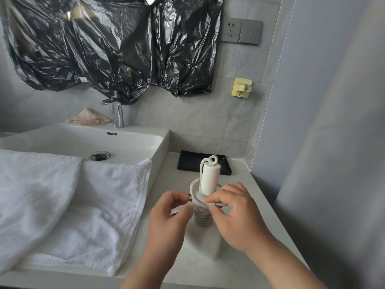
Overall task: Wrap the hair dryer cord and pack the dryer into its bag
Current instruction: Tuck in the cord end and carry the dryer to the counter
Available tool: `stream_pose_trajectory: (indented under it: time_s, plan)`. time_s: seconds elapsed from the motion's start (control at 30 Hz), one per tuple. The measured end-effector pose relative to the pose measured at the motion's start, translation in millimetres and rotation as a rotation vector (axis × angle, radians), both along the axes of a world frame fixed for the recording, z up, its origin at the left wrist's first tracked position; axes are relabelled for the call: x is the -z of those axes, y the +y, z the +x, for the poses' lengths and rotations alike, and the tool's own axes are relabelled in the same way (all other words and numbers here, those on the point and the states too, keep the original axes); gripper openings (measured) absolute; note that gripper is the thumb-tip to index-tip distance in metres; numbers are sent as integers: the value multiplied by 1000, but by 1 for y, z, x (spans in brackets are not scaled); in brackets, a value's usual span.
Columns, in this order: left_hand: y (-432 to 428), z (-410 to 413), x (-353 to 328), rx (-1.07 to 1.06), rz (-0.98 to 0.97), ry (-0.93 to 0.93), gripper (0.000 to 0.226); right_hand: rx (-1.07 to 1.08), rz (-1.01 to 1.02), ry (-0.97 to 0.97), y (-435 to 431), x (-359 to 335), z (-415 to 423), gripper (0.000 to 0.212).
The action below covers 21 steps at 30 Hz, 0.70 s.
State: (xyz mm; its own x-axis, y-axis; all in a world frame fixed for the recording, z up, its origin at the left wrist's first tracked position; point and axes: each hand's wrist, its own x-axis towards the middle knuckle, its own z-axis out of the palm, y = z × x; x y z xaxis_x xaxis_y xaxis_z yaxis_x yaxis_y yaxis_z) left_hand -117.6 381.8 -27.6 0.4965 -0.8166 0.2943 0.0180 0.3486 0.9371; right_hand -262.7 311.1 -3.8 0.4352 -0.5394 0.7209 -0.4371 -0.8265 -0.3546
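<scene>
On the desk (237, 180), right of the sink (83, 130), head view: the hair dryer (210, 178) stands handle-up with the cord (203, 215) coiled round it. Left hand (166, 213) fingers pinch the cord's free end; right hand (237, 209) fingers pinch the top loop. Laying each turn snug against the last should prevent slack.
</scene>
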Motion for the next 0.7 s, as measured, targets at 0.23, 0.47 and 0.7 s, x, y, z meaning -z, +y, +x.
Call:
stream_pose_trajectory:
  time_s: [0.23,0.47,0.7]
  plan:
    - [0,14,3,90,1,-166,16,-38,70,-17,6,4,1,18]
    - [-2,27,8,140,40,-316,17,15,124,-67,6,9,7,11]
    - [-6,37,13,113,107,-687,17,24,111,-79,6,9,7,10]
